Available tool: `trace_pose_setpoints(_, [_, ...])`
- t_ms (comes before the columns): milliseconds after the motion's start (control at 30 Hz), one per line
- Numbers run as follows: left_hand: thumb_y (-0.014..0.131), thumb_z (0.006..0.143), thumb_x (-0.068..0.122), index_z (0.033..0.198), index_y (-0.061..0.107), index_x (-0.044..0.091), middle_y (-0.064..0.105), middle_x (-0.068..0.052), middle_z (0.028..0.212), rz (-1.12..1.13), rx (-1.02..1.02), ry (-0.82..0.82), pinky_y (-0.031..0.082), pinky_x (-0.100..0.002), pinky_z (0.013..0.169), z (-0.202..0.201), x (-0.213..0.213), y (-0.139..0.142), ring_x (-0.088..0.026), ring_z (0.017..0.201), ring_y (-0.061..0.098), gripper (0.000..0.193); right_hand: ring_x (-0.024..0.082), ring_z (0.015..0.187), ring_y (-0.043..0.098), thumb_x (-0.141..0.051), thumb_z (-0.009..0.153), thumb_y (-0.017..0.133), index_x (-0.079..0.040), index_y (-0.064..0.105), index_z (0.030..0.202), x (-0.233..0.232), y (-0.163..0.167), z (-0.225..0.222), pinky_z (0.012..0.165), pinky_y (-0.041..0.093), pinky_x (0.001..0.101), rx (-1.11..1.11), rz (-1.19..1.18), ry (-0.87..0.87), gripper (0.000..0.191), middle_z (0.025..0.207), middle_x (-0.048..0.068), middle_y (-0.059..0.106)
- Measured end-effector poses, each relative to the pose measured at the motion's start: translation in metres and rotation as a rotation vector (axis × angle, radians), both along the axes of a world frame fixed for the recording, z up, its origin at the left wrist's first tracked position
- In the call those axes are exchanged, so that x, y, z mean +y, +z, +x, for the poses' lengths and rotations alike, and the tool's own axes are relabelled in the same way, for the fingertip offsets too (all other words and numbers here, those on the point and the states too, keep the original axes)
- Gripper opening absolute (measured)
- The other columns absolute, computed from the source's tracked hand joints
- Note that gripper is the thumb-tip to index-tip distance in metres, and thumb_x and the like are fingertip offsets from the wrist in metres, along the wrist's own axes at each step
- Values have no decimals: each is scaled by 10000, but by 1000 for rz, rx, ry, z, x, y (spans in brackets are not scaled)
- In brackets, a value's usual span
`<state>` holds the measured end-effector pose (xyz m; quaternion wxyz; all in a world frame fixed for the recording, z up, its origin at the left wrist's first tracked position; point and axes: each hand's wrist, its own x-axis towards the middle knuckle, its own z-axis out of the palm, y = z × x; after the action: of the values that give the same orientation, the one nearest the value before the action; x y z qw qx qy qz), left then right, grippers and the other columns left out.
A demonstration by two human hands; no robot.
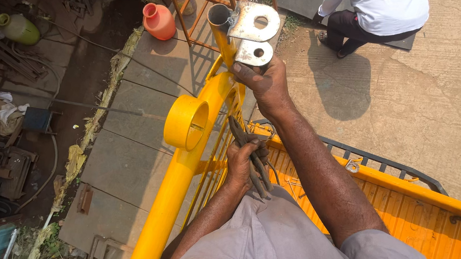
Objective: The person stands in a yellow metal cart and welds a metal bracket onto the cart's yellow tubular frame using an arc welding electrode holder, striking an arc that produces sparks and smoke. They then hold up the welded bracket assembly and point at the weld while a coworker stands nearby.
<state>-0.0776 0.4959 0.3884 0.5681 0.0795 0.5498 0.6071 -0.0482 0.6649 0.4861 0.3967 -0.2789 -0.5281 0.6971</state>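
Note:
My right hand reaches forward and grips a bare-metal bracket with two round holes, fixed at the top of a yellow pipe frame. Closer to my body, my left hand is closed around a pair of dark pliers, whose handles run back toward my grey shirt. A short yellow tube ring is welded on the frame just left of my left hand.
A yellow ribbed metal panel with a black rail lies to the right. Below are concrete slabs, an orange jug, an orange rack, scrap metal at left, and another person in a white shirt crouching at top right.

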Motion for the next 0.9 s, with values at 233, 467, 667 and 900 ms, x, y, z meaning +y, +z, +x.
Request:
trace_pose_setpoints(233, [640,871,200,1182,584,-10,650,-131,935,-7,16,-12,616,-370,743,-1,-1,-2,-191,845,703,379,202,1061,749,-279,911,764,-11,582,1268,-1,3,-2,916,678,385,-54,69,-37,482,1099,148,728])
trace_pose_setpoints(467, [646,872,187,1185,587,-7,653,-125,938,-2,11,0,620,-358,748,-1,-1,-7,-184,842,705,373,177,1012,731,-221,940,764,-13,588,1232,-3,-4,-5,796,654,351,-77,177,-90,400,1078,116,723])
trace_pose_setpoints(667, [659,859,185,1172,595,-7,656,-133,936,2,1,15,613,-362,733,-1,-2,-13,-192,835,703,373,179,985,754,-234,968,762,4,605,1222,1,-18,-5,850,667,351,-33,213,-59,383,1070,133,729])
trace_pose_setpoints(900, [665,862,190,1172,603,-15,656,-133,938,5,13,8,613,-361,745,-2,-2,-13,-194,842,704,377,180,978,759,-271,989,739,-4,590,1253,1,-16,-6,842,683,338,-55,245,-23,403,1083,141,714])
